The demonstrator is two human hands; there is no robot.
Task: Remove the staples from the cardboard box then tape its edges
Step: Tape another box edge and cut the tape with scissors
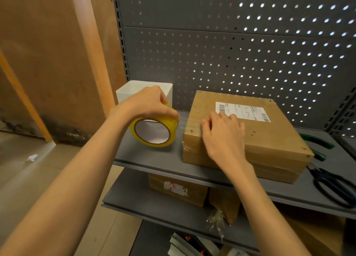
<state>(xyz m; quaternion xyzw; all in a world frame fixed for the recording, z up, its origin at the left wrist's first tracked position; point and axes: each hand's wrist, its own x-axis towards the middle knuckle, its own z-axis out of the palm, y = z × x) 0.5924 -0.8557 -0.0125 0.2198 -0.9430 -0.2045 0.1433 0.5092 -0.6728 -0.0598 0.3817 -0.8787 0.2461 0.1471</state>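
Yellow-cored clear tape is stretching from the tape roll (154,129) toward the cardboard box (244,134), which is lying flat on the upper grey shelf (154,157), label side up. The left hand (148,103) is holding the roll from above, its grip curled over the rim with thumb and fingers pinching the outer edge, and the roll is hanging just above the shelf, just beside the box's left face. The right hand (221,134) is resting on the box's near-left top corner, its grip narrow, fingers bent and pressing what looks like the tape's free end against the cardboard; whether it is pinching the tape or only pressing it, I cannot tell.

Everything is turning on one relation: the roll is lying to the left of the box, so the strip is running left to right across the left edge, with the right hand nearer the box as anchor and the left hand doing the pulling. Small dark holes are dotting the lid, so the staples seem already out, and the taping looks under way.

Behind the roll, a white open-topped bin (144,91) is standing; its contents are hidden. Green-handled pliers (317,142) and black scissors (335,186) are lying right of the box. More cartons are sitting on the lower shelf (134,198).
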